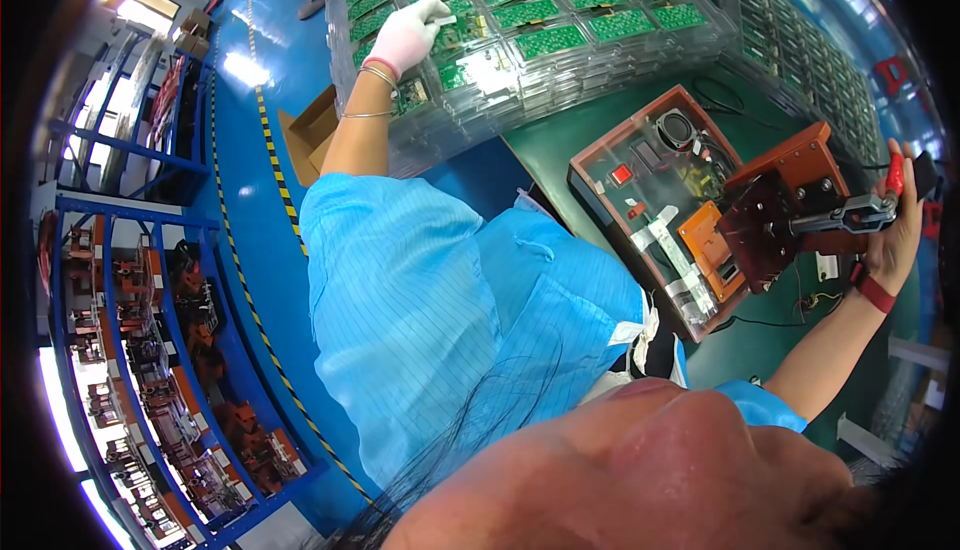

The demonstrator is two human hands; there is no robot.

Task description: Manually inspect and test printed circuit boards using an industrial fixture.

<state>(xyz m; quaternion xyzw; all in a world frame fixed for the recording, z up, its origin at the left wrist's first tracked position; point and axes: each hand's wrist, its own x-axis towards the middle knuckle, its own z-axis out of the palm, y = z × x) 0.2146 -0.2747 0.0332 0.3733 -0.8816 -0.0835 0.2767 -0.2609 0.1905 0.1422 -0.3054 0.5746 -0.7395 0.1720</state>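
Here, grips unclear, the gloved left hand [405,34] overlies flat boards [527,14], the right hand [904,227] meets a red handle [895,177].

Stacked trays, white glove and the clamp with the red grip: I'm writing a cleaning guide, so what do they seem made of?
Trays: probably clear plastic, glossy; light glares off them and boards show through.
Glove: likely thin fabric, matte white, without shine.
Clamp: apparently bare metal, silvery with bright highlights.
Red grip: perhaps plastic or rubber, given its solid colour; the look leaves it open.
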